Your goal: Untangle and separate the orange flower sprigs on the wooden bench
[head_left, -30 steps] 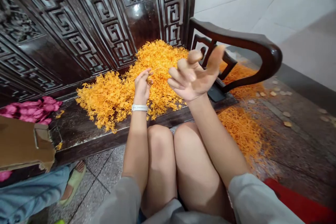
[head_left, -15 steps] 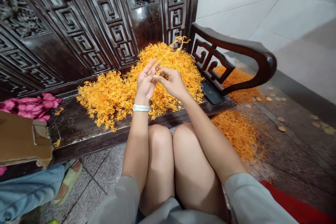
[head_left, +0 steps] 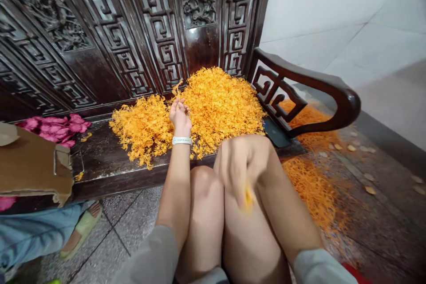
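A large heap of small orange-yellow artificial flowers (head_left: 222, 106) lies on the dark wooden bench. At the heap's near left part, my left hand (head_left: 180, 115), with a pale watch band on the wrist, is closed on a thin orange sprig (head_left: 179, 88) that sticks up above the fingers. Over my knees, my right hand (head_left: 244, 166) points downward, blurred by motion, its fingers pinching a small orange piece (head_left: 248, 196).
The bench's curved armrest (head_left: 342, 106) stands right, beside a dark phone (head_left: 277, 133). Orange strands (head_left: 313, 191) cover the floor there. At left are pink flowers (head_left: 61, 128), a cardboard box (head_left: 33, 164) and another person's sandalled foot (head_left: 80, 233).
My right hand has parted from my left hand and come back over my knees with an orange piece. The sprig in my left hand now rises farther left. The view has shifted slightly.
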{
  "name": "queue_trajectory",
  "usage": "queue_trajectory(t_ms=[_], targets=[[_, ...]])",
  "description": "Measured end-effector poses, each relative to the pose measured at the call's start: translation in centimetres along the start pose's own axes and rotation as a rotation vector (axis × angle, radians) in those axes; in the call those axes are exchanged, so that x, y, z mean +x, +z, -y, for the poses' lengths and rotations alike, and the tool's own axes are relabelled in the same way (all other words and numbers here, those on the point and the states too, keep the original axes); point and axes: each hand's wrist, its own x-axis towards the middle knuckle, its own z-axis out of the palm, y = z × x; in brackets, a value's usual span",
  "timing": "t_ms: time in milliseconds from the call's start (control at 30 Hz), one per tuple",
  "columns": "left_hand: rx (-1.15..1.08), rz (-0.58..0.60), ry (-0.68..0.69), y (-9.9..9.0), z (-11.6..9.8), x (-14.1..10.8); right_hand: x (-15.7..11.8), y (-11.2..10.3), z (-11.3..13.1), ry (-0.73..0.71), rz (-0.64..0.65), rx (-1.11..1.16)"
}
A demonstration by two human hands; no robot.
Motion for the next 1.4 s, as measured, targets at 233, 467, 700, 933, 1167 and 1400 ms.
queue_trajectory(t_ms=[233, 467, 700, 933, 1167, 1400], targets=[[-0.002, 0.085, 0.124, 1.2, -0.7, -1.0, -1.4, -4.1, -2.8, 0.15, -1.376, 0.19], [0.125, 0.27, 0.277, 2.2, 0.2, -2.4, -0.5, -2.8, -3.5, 0.135, -1.326, -0.08], [0.332, 0.411, 0.352, 1.8, 1.2, -2.8, -1.7, -4.2, -3.9, 0.083, -1.495, -0.044], [0.426, 0.392, 0.418, 0.9, 1.3, -2.1, -2.0, -4.3, -3.3, -0.055, -1.549, -0.05], [0.465, 0.329, 0.43, 0.5, 1.5, -1.5, -2.4, -4.4, -3.0, -0.118, -1.526, -0.015], [0.624, 0.324, 0.555, 0.0, 1.2, -1.3, -2.9, -4.9, -2.9, -0.066, -1.505, 0.0]])
